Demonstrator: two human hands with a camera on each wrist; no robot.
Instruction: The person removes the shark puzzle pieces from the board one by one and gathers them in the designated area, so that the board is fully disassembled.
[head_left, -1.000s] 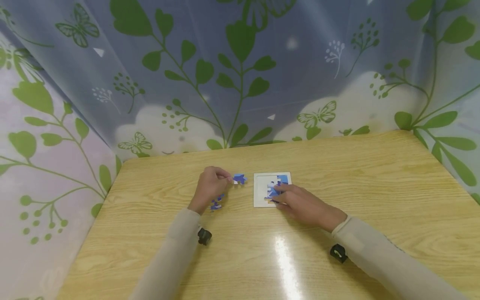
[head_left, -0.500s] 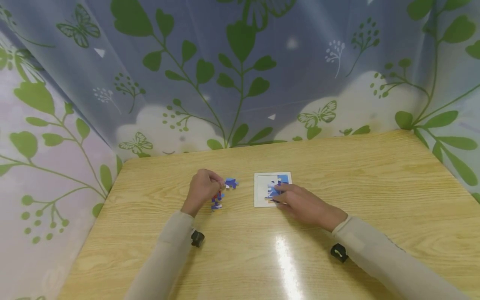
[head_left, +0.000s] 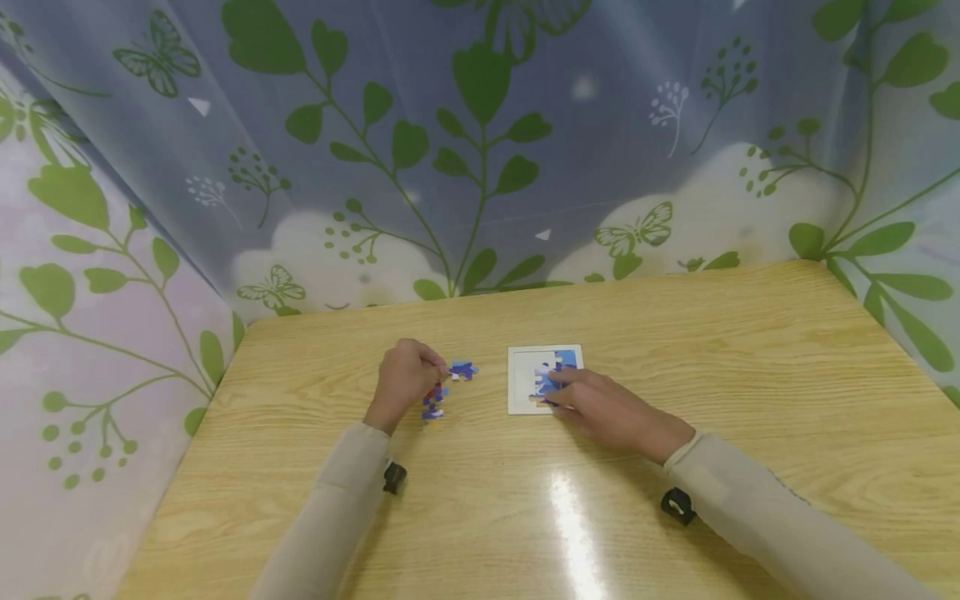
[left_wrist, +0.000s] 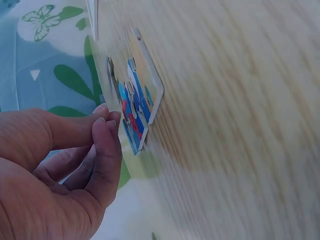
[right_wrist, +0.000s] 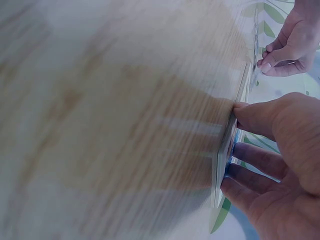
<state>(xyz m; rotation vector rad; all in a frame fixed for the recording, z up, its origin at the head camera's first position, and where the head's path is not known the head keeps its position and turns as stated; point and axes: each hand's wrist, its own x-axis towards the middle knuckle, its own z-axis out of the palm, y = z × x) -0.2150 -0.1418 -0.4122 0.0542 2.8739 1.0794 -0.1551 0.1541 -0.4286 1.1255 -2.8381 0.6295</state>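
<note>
At the left of the table, my left hand (head_left: 408, 375) pinches a blue and white jigsaw piece (head_left: 463, 370) between thumb and fingertips. Beside and below it lie several loose jigsaw pieces (head_left: 432, 412), blue, red and orange, partly hidden by the hand. The left wrist view shows these loose pieces (left_wrist: 134, 112) close past the left fingertips. My right hand (head_left: 607, 412) rests on a white square puzzle tray (head_left: 522, 400), fingers spread over the blue pieces (head_left: 567, 358) in its right part. In the right wrist view the thumb touches the tray's edge (right_wrist: 219, 180).
The wooden table (head_left: 480, 517) reaches back to a curtain (head_left: 585, 167) printed with leaves and butterflies. A dark wrist camera (head_left: 678, 506) sits under the right sleeve, another wrist camera (head_left: 394, 477) under the left. A bright reflection crosses the tabletop.
My left hand has drawn back leftward with the jigsaw piece, away from the tray, then stayed almost still as the piece tilted slightly. The right hand and tray have not moved.
</note>
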